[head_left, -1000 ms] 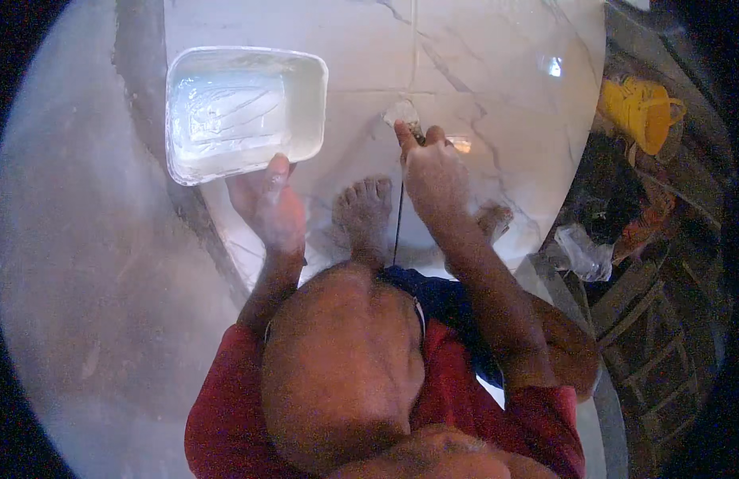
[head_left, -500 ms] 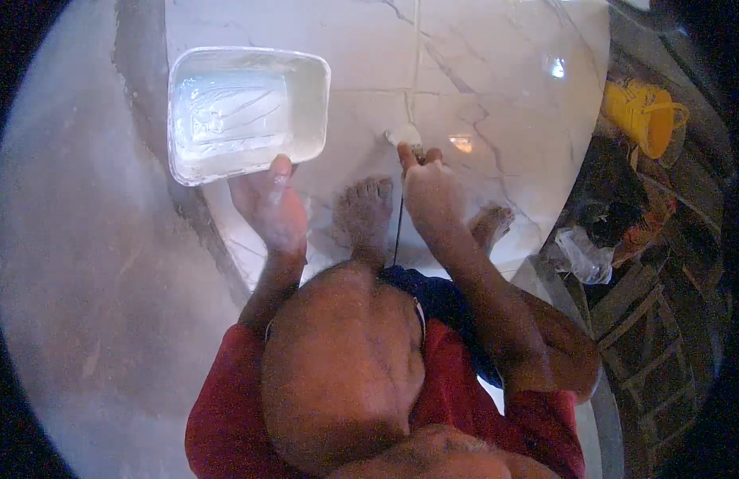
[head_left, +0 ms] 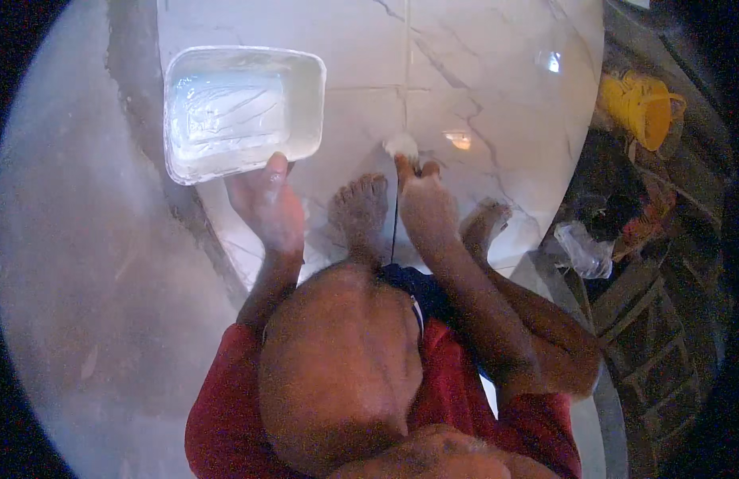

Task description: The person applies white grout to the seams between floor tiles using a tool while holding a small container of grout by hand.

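Note:
A white rectangular plastic tub is tilted in my left hand, my thumb over its near rim. White paste coats the inside of the tub. Low over the marbled floor tiles, my right hand is closed on something small, with a white, paste-covered end showing past the fingertips; its kind is hidden. That end sits on the joint between two tiles. Beyond it the joint looks pale; on the near side it is a dark line.
My bare feet rest on the tiles, either side of the dark joint. At the right lie a yellow plastic container, a clear plastic bag and dark clutter. Rough grey concrete runs along the left, past the tile edge.
My right hand has drawn slightly nearer to me along the joint, with the white end. The left hand and tub keep their place, and the whole view has shifted a little.

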Available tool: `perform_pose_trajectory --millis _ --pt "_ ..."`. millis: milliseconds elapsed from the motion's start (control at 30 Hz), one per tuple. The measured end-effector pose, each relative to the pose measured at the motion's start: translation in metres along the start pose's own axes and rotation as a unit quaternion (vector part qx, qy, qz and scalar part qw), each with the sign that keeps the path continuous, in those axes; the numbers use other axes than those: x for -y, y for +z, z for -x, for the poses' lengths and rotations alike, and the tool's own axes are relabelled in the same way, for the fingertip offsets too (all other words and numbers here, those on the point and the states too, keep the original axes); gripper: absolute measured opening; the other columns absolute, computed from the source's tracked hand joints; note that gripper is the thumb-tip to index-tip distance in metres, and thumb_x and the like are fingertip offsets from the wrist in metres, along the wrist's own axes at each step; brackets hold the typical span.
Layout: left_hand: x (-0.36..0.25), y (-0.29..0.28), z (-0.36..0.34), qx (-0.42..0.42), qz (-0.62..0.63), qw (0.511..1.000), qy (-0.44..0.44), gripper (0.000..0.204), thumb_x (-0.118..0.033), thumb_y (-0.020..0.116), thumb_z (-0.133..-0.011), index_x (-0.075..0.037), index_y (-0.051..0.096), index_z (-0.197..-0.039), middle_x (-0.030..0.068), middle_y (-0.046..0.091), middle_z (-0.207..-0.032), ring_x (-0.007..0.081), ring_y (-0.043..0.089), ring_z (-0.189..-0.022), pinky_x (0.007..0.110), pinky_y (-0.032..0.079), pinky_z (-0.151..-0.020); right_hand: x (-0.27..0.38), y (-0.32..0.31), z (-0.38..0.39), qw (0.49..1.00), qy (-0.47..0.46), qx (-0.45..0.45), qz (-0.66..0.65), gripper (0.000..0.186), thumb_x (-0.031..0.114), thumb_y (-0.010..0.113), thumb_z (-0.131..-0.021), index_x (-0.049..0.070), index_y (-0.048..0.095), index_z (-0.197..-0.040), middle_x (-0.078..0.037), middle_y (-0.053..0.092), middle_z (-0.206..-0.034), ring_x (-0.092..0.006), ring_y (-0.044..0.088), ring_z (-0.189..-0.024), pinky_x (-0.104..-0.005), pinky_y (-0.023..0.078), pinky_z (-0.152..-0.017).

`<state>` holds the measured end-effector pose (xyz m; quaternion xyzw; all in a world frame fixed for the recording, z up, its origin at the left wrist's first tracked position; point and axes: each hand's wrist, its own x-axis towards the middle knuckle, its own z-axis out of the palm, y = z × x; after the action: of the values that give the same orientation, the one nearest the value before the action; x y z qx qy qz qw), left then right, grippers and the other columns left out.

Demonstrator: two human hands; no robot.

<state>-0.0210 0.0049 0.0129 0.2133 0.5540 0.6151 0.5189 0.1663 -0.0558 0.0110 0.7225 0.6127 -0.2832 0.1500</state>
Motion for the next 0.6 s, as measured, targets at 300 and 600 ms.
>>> perform_pose_trajectory --millis 300,600 --pt "0.002 0.0 0.001 0.004 0.003 1.0 0.021 0.074 0.003 0.068 -0.076 0.001 0.034 -0.142 0.0128 0.047 -0.133 0.0259 0.05 -0.117 0.042 0.047 -0.094 0.0 0.014 0.012 0.998 0.047 0.048 -0.019 0.041 0.012 0.048 -0.093 0.013 0.049 -0.134 -0.025 0.056 -0.1 -0.0398 0.068 -0.075 -0.0479 0.057 -0.061" --pt "-0.008 0.011 0.004 0.019 0.034 0.999 0.004 0.074 0.006 0.068 -0.075 0.001 0.036 -0.141 0.0124 0.049 -0.131 0.0252 0.051 -0.116 0.042 0.048 -0.093 -0.01 -0.001 -0.001 0.998 0.029 0.051 -0.026 0.049 0.012 0.049 -0.091 0.017 0.044 -0.14 -0.022 0.056 -0.103 -0.0413 0.068 -0.08 -0.0501 0.057 -0.063"
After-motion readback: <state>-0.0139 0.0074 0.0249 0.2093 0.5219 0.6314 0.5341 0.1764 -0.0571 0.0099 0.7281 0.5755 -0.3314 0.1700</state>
